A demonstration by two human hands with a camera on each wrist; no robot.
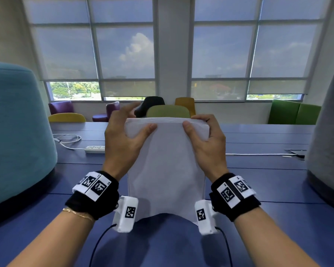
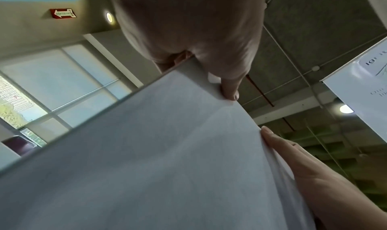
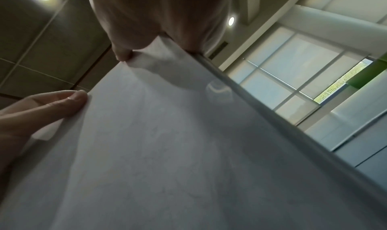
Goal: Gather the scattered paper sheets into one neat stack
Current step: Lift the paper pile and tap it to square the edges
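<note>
A stack of white paper sheets (image 1: 166, 166) stands upright on its lower edge on the blue table (image 1: 258, 170), straight in front of me. My left hand (image 1: 135, 122) holds its upper left corner, thumb on the front and fingers spread behind the top edge. My right hand (image 1: 199, 124) grips the upper right corner, thumb in front and fingers curled over the top. In the left wrist view the paper stack (image 2: 146, 151) fills the frame, with my left thumb (image 2: 230, 91) on its edge. The right wrist view shows the paper stack (image 3: 167, 151) under my right hand (image 3: 157, 18).
A white power strip (image 1: 94, 149) and its looped cable (image 1: 66, 138) lie on the table to the left. A teal seat back (image 1: 17, 132) rises at the left edge and a grey one (image 1: 328, 141) at the right. Coloured chairs stand beyond the table.
</note>
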